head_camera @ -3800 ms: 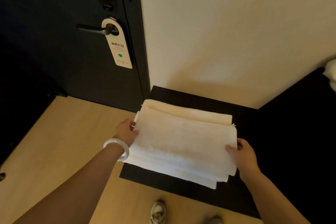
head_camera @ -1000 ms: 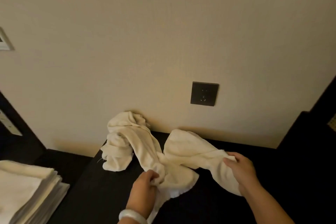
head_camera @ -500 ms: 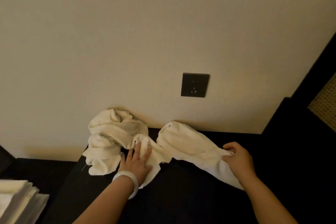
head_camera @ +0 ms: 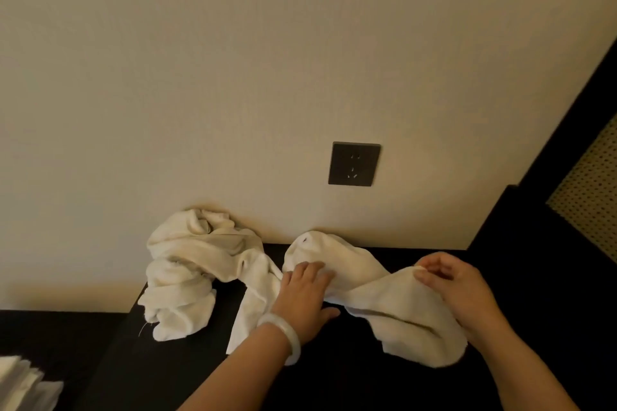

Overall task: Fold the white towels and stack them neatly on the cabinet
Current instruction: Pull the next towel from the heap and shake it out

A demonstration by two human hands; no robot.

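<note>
light: dim, warm | shadows: soft, where towels meet wall | cabinet: near-black, detail lost | edges: bent, soft

The towel is plain cream-white with no pattern, shading to warm yellow in its folds. The heap beside it is the same cream, with duller beige in its creases. The stack is a paler, cleaner white. The cabinet is flat black. The wall is plain warm beige, a faint fine weave its only pattern. The socket is dark grey-brown. The bangle is milky white. The panel is tan, dotted with regular rows of small dark holes, inside a black frame.
</note>
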